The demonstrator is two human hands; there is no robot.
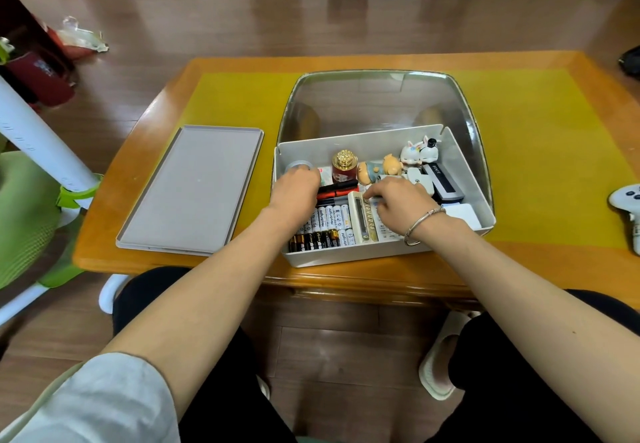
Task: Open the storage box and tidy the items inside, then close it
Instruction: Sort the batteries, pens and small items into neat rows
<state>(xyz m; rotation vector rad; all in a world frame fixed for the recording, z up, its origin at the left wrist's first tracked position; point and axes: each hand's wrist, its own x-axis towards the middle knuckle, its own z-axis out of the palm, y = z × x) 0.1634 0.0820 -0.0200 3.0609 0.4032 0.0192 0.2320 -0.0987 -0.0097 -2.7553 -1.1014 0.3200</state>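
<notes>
Open white storage box (471, 179), cluttered

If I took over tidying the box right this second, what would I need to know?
Left hand: inside the storage box, fingers curled over the roll of tape; grip not clear.
Right hand: fingers resting on the calculator, not gripping.
The lid lies off on the table, left of the box.
Done: box open, batteries lined up in front.
Left: probably straighten the pens, bottle and figurines, then put the lid back on.
</notes>
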